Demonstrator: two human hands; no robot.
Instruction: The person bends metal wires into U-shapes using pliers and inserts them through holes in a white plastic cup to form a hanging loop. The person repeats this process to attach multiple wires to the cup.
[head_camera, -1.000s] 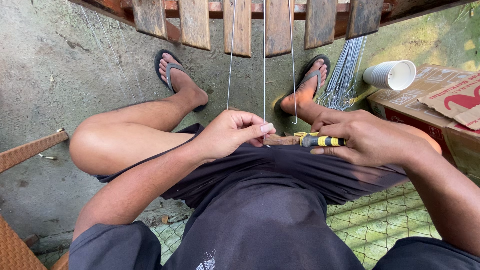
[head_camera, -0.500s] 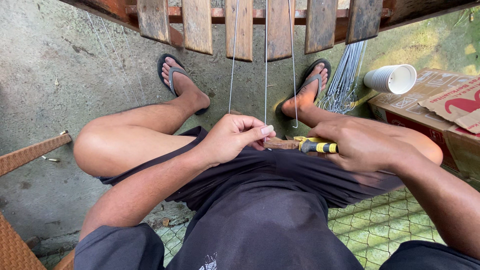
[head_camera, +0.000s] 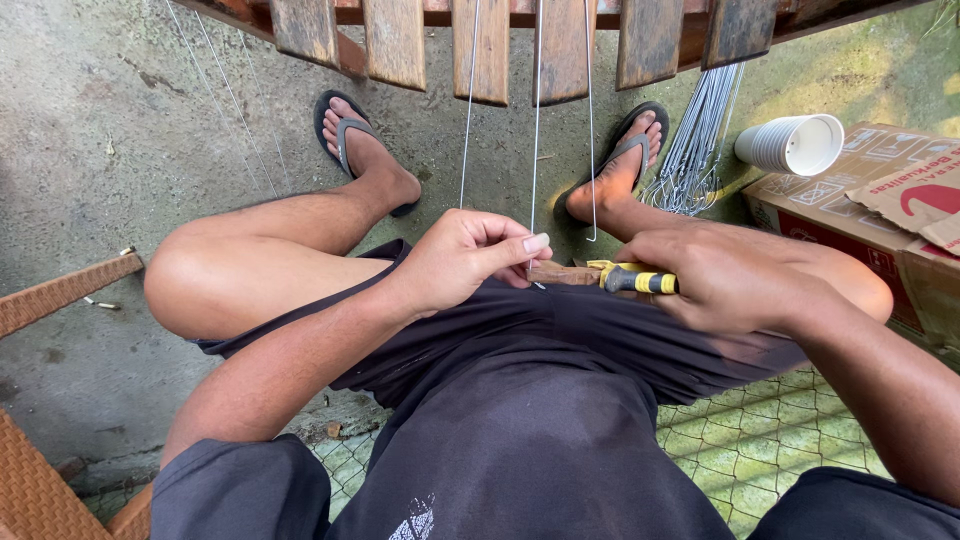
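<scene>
Wire (head_camera: 533, 150) pinched at its lower end by left hand (head_camera: 468, 258), over the lap.
Right hand (head_camera: 725, 275) is closed round yellow-handled pliers (head_camera: 610, 275), whose tip meets the wire; wire bundle (head_camera: 695, 140) and paper cups (head_camera: 795, 145) lie beyond.

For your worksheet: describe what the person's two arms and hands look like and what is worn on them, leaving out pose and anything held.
Both arms are bare from hand to upper arm. The left hand and right hand wear no gloves, rings or watch that can be seen. Short dark grey sleeves cover only the upper arms: the left sleeve and right sleeve. The left thumbnail looks short and plain.
</scene>
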